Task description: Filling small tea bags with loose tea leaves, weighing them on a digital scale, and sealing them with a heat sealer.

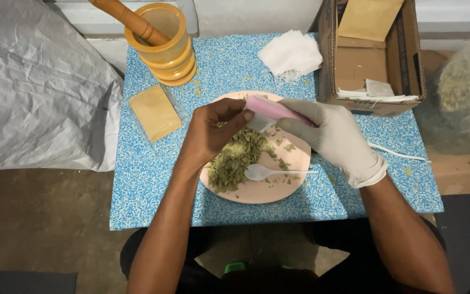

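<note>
Both forearms reached up from the bottom of the view toward a pink plate [257, 191] on a small table [137, 185] with a blue speckled top. On the plate lay a heap of crushed green leaves [235, 158], with a white plastic spoon [262, 172] resting just beside it, bowl to the left, untouched. The bare left hand [210, 130] pinched a small white sachet [258, 121] between thumb and fingertips, right over the leaves. The gloved right hand [335, 136] was curled around a pink tool [270, 109] whose tip met the top edge of the sachet. I judged this to be the closing or opening of the sachet's mouth; I could not tell which, nor whether it was already filled. Whatever came next would seem to ask for a steady pinch and the sachet kept above the plate so spills fell there. Farther back stood a yellow mortar [164, 46] with a wooden pestle [131, 20] leaning in it, a yellow block [154, 111] near it, a pile of white sachets [290, 54], and a cardboard box [371, 60] at the right.
</note>
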